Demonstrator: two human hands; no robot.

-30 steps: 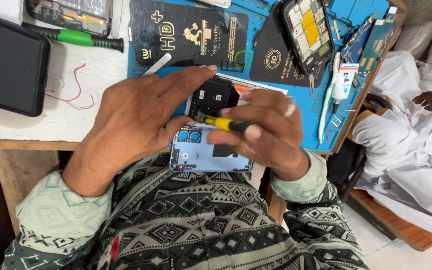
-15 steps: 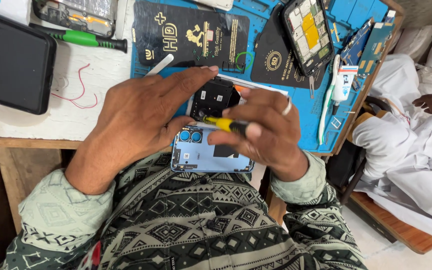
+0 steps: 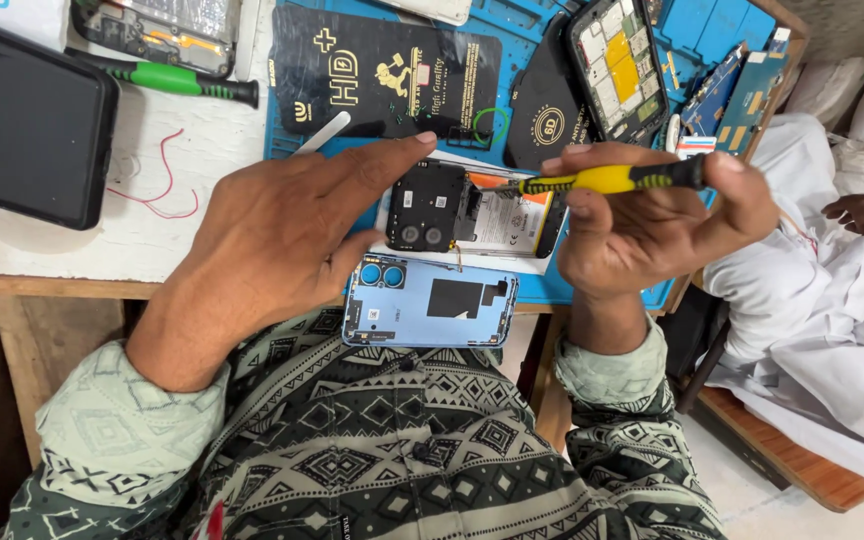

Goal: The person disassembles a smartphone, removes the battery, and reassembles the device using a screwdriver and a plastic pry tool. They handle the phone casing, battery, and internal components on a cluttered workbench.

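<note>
On the blue mat, left hand (image 3: 272,240) rests flat, fingers spread, steadying the opened phone (image 3: 472,210); right hand (image 3: 642,225) pinches a yellow screwdriver (image 3: 607,180); light, fragile boards, best held by the edges.

Black gold-printed packet (image 3: 392,75) top centre; dark screen (image 3: 27,125) left.

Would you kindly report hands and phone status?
Left hand steadies opened phone. Right hand grips yellow screwdriver. Blue back cover off, on lap.
</note>
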